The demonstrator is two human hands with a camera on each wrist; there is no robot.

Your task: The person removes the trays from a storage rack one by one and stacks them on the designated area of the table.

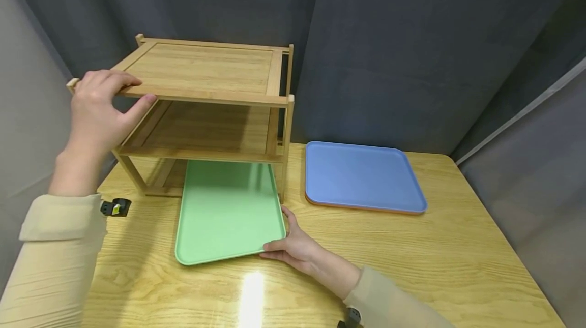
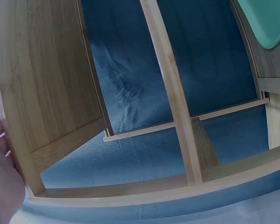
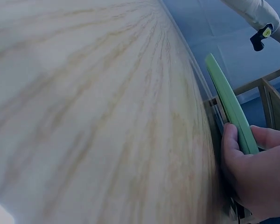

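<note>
Standing on wooden table point(image 1: 458, 262): bamboo rack point(image 1: 206, 94).

No legible text, label, brand, number or sign appears in any of the three views. The wooden shelf rack point(image 1: 206, 99), the green tray point(image 1: 226, 211), the blue tray point(image 1: 361, 175) at the right and the table point(image 1: 412, 267) all present plain, unmarked surfaces. The small black and yellow clip point(image 1: 114, 208) at the left sleeve is too small to read.
</note>
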